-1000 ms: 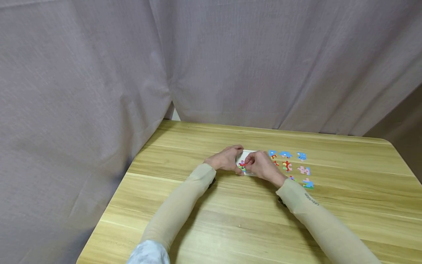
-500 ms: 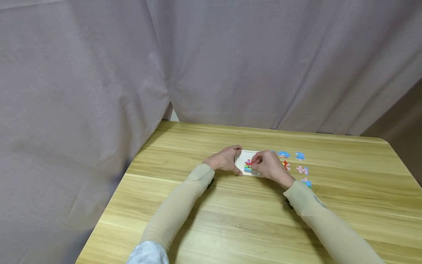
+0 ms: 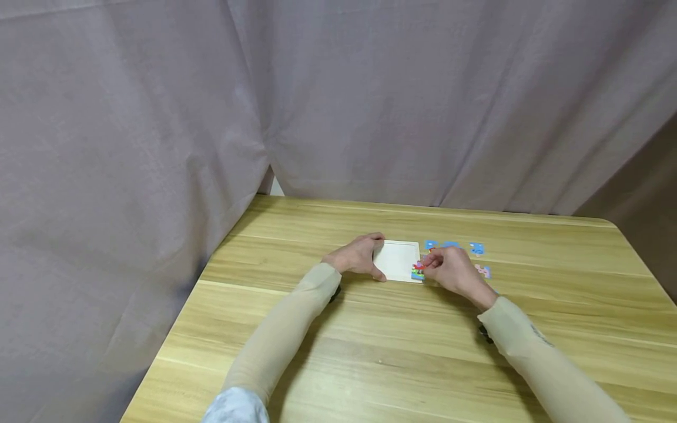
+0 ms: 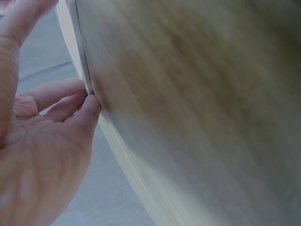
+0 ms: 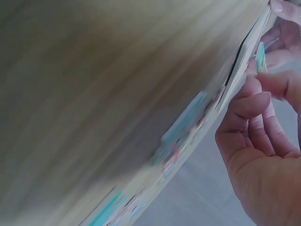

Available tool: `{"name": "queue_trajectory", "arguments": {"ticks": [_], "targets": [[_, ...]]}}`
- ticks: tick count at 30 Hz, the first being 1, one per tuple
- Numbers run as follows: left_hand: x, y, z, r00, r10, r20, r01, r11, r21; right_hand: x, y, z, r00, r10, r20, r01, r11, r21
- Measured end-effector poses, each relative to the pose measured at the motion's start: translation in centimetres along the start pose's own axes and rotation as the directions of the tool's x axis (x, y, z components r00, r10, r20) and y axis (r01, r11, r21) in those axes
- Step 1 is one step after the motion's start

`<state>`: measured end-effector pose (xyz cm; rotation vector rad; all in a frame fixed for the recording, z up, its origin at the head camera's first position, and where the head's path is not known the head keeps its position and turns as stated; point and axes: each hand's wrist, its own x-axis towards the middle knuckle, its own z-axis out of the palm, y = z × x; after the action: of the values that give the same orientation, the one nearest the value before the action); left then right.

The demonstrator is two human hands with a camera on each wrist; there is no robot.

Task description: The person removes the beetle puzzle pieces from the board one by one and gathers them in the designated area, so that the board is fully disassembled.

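Note:
A white puzzle tray (image 3: 395, 259) lies on the wooden table, its inside bare. My left hand (image 3: 355, 256) holds the tray at its left side, thumb at the near corner and fingers at the far one. In the left wrist view, fingertips press against the tray's edge (image 4: 81, 47). Between thumb and forefinger, my right hand (image 3: 456, 271) pinches a colourful jigsaw piece (image 3: 417, 271), red above and green and blue below. That piece overlaps the tray's near right corner in the head view. From the right wrist, the pinched piece stands tilted on edge above the tray.
To the right of the tray lie several loose jigsaw pieces, among them a blue one (image 3: 476, 248) and a pink one (image 3: 483, 271). My right hand and wrist hide part of them. A grey curtain (image 3: 359, 106) hangs behind the table (image 3: 338, 352).
My right hand has moved rightward with the jigsaw piece, from the tray's left part to its right edge, uncovering the tray's inside. The left hand stays at the tray.

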<state>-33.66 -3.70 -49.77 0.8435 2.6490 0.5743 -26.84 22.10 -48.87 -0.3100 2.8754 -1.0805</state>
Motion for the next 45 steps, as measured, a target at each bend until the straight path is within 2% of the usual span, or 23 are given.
{"name": "queue_trajectory", "arguments": {"ticks": [6,20,29,37,45], "targets": [[-0.2,-0.1,-0.1,0.999,-0.034,0.016,0.034,0.999,-0.023,-0.7,1.1,-0.7,1.0,0.012,0.0,-0.012,1.0,-0.028],[-0.3,-0.3,-0.3,0.999,-0.042,0.011,0.042,0.999,-0.023,-1.4,2.0,-1.2,0.999,0.021,0.027,-0.021,0.999,-0.024],[-0.4,-0.2,-0.4,0.999,-0.042,0.017,0.042,0.999,-0.027,-1.0,1.7,-1.1,0.998,-0.003,0.061,0.007,0.998,-0.058],[-0.3,-0.2,-0.4,1.0,-0.018,0.017,0.018,1.0,-0.018,-0.5,1.7,-1.2,0.997,-0.029,0.076,0.036,0.995,-0.097],[-0.1,0.0,-0.5,0.999,-0.013,0.029,0.013,1.0,0.0,-0.2,1.8,-1.1,0.995,-0.02,0.103,0.031,0.994,-0.109]]}}
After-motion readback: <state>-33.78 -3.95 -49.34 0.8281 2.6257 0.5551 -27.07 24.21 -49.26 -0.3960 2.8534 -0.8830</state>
